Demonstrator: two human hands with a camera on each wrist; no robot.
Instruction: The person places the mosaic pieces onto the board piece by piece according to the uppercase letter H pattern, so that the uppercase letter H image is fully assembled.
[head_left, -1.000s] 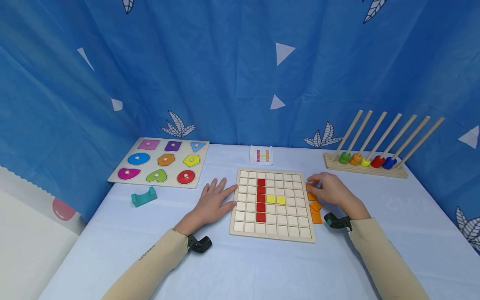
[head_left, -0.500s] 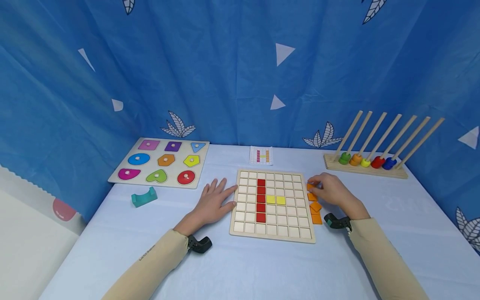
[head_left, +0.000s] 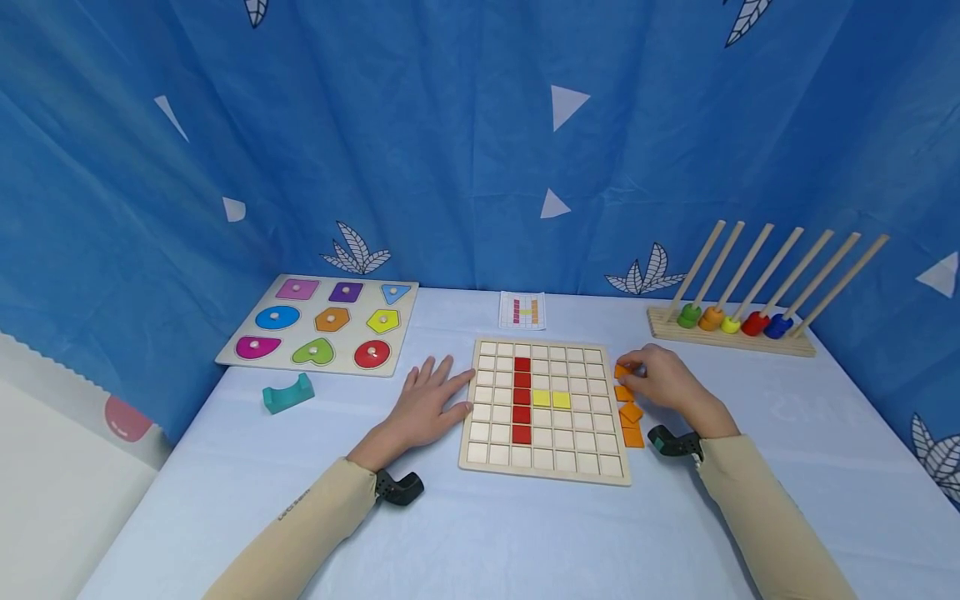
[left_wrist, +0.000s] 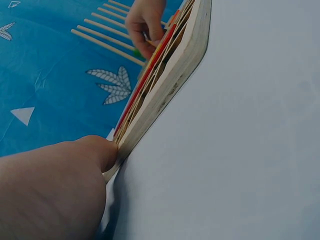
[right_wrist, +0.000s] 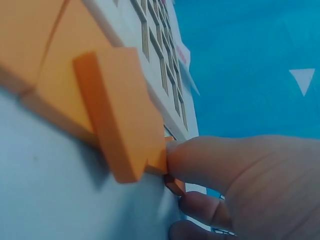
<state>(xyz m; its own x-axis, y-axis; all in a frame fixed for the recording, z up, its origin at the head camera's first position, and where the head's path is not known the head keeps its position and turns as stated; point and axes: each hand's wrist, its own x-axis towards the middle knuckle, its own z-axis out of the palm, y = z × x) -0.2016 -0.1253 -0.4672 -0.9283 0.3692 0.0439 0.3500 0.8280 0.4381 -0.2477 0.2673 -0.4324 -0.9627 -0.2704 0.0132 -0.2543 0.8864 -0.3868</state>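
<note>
A wooden grid board point(head_left: 542, 467) lies on the table, with a column of red tiles point(head_left: 522, 397) and two yellow tiles point(head_left: 552, 400) in its cells. My left hand point(head_left: 426, 406) lies with fingers spread at the board's left side; in the left wrist view, the thumb point(left_wrist: 95, 155) touches its edge. Beside the board's right edge, my right hand point(head_left: 658, 379) pinches the farthest orange tile point(head_left: 622, 372) between thumb and fingers. Several more orange tiles point(head_left: 633, 436) lie nearer, one turned askew on top of others point(right_wrist: 117, 110). The fingers partly hide the pinched tile.
A small pattern card point(head_left: 522, 311) lies behind the board. A shape puzzle board point(head_left: 352, 332) is at back left, with a teal curved block point(head_left: 288, 394) in front. At back right stands a peg rack point(head_left: 731, 337) with coloured rings. A blue curtain point(head_left: 450, 150) hangs behind.
The farthest orange tile has shifted slightly, widening the gap to the one below it. Both hands stay almost where they were.
</note>
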